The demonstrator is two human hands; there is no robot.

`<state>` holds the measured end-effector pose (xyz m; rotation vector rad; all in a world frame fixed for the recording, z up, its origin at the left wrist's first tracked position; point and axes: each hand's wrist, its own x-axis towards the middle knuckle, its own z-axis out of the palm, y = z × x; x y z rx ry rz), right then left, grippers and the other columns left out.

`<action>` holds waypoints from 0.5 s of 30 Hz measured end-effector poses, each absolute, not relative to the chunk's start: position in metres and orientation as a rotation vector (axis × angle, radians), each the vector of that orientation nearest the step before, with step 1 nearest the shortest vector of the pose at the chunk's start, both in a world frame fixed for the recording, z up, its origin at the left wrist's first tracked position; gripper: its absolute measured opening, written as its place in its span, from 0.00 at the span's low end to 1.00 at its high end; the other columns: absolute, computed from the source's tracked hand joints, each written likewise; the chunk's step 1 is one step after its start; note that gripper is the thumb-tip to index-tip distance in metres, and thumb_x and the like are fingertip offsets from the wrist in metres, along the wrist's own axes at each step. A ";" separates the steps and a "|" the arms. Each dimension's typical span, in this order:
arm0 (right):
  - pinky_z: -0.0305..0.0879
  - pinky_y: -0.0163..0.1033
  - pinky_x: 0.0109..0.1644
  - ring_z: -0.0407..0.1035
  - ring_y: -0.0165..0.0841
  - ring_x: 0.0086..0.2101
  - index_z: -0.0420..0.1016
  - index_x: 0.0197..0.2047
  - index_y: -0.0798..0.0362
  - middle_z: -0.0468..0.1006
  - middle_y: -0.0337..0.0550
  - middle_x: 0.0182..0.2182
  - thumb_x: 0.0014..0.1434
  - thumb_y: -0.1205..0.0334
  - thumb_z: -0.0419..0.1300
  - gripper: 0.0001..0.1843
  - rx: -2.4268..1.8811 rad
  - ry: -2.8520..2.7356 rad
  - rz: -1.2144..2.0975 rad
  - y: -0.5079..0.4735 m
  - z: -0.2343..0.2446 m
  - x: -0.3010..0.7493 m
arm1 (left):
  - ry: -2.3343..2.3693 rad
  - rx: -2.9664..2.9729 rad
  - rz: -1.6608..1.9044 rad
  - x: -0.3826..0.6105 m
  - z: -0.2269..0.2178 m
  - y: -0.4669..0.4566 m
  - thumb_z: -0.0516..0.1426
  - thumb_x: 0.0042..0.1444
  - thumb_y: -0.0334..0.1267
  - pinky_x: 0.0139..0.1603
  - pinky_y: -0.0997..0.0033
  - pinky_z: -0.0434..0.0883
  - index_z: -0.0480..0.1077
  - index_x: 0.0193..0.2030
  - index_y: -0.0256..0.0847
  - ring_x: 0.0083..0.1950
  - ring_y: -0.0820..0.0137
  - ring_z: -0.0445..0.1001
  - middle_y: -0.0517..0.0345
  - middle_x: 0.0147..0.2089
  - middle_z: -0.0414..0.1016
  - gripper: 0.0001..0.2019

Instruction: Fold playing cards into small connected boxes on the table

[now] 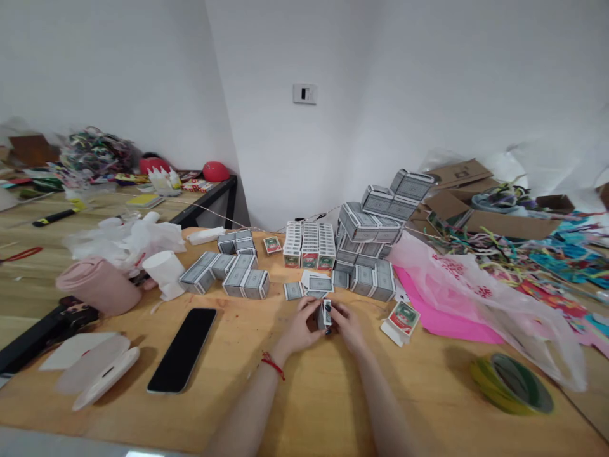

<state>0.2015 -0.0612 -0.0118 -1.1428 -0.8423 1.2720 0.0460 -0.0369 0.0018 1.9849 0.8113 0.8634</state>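
Between my two hands, near the middle of the table, a deck of playing cards (322, 315) stands on its edge. My left hand (301, 327) wraps round its left side, and a red string bracelet circles that wrist. Fingers of my right hand (346, 325) close on its right side, at a white edge that may be a card box. Just beyond lie some loose patterned cards (318, 284). An opened card box (404, 317) with a green and red front rests to the right of my right hand.
Grey card packs are grouped at left (245, 282) and stacked high at right (368, 222). Upright card boxes (309, 244) stand in rows behind my hands. A phone (182, 350), pink roll (98, 285), tape roll (511, 384) and pink plastic bag (476, 285) lie around.
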 end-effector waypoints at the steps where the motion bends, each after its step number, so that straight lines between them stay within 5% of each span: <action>1: 0.64 0.36 0.29 0.70 0.36 0.30 0.77 0.39 0.54 0.78 0.43 0.31 0.40 0.48 0.66 0.24 -1.146 -0.846 1.268 -0.062 -0.011 0.202 | 0.795 1.976 0.856 0.046 0.003 -0.037 0.60 0.44 0.30 0.56 0.59 0.64 0.60 0.56 0.43 0.57 0.63 0.61 0.50 0.55 0.58 0.30; 15: 0.62 0.50 0.49 0.69 0.44 0.41 0.77 0.40 0.49 0.78 0.44 0.39 0.42 0.52 0.66 0.21 -1.231 -0.998 1.115 -0.063 -0.009 0.197 | 0.853 1.991 0.946 0.042 0.000 -0.039 0.55 0.44 0.24 0.57 0.62 0.63 0.59 0.57 0.45 0.57 0.65 0.60 0.51 0.54 0.56 0.31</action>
